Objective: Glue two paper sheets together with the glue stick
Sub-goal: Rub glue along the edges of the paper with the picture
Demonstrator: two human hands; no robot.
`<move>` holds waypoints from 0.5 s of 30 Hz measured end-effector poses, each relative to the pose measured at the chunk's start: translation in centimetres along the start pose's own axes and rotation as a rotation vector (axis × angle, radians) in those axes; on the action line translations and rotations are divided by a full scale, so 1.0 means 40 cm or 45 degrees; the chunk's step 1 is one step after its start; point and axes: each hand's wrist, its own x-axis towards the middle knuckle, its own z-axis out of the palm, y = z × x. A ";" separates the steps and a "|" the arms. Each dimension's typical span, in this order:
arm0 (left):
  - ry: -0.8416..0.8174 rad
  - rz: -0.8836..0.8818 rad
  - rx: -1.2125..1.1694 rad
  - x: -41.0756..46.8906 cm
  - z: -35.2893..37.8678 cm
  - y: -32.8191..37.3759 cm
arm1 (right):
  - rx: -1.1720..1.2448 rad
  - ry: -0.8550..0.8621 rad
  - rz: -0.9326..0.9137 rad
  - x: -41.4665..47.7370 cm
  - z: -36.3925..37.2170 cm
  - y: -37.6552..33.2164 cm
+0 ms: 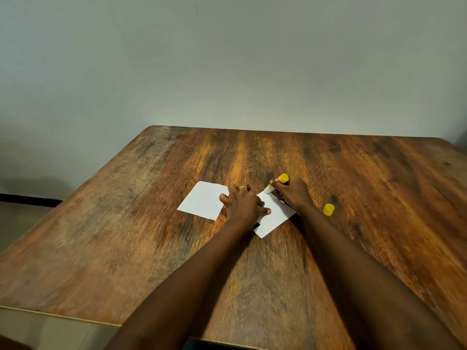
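Near the far corner, right hand [293, 195] grips glue stick [276, 183]; left hand [242, 205] presses sheet [278, 216].

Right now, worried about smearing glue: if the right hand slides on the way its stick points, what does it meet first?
Probably the left hand, pressing the sheet just beyond the stick; depth unclear.

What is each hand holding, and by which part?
Right hand grips the uncapped yellow-ended glue stick around its middle, tip on the nearer white paper sheet. Left hand holds nothing; it presses that sheet flat.
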 end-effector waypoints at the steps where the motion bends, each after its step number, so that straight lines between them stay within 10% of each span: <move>1: -0.004 -0.004 -0.005 0.000 -0.001 0.000 | -0.008 -0.003 0.002 0.001 0.000 -0.001; 15: 0.039 -0.013 -0.033 -0.001 0.007 -0.002 | -0.052 -0.028 0.036 -0.010 -0.016 -0.015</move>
